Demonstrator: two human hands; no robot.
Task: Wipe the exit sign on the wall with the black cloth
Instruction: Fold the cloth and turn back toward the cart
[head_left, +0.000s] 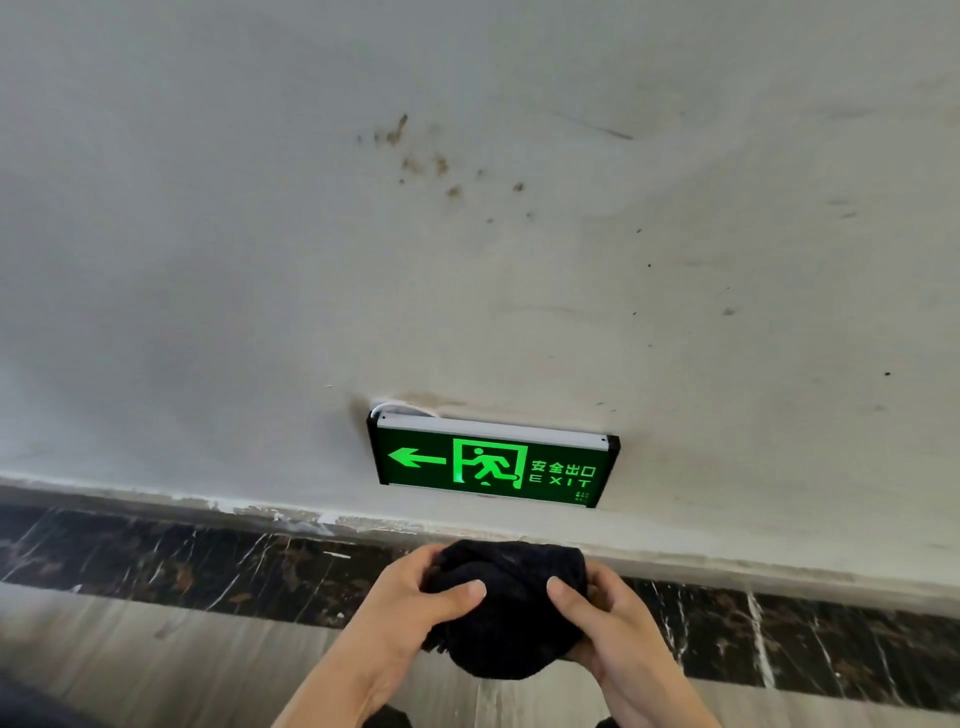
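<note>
A lit green exit sign (491, 462) with a left arrow, a running figure and the word EXIT is mounted low on the off-white wall, just above the dark skirting. A bunched black cloth (506, 608) is held below the sign, apart from it. My left hand (410, 597) grips the cloth's left side with the thumb on top. My right hand (602, 618) grips its right side and cups it from beneath.
The wall (467, 260) carries brown stains above the sign and small dark specks to the right. A dark marble skirting band (182, 561) runs along the wall's foot. Grey floor (130, 660) lies below it. A white cable loops behind the sign's top left corner.
</note>
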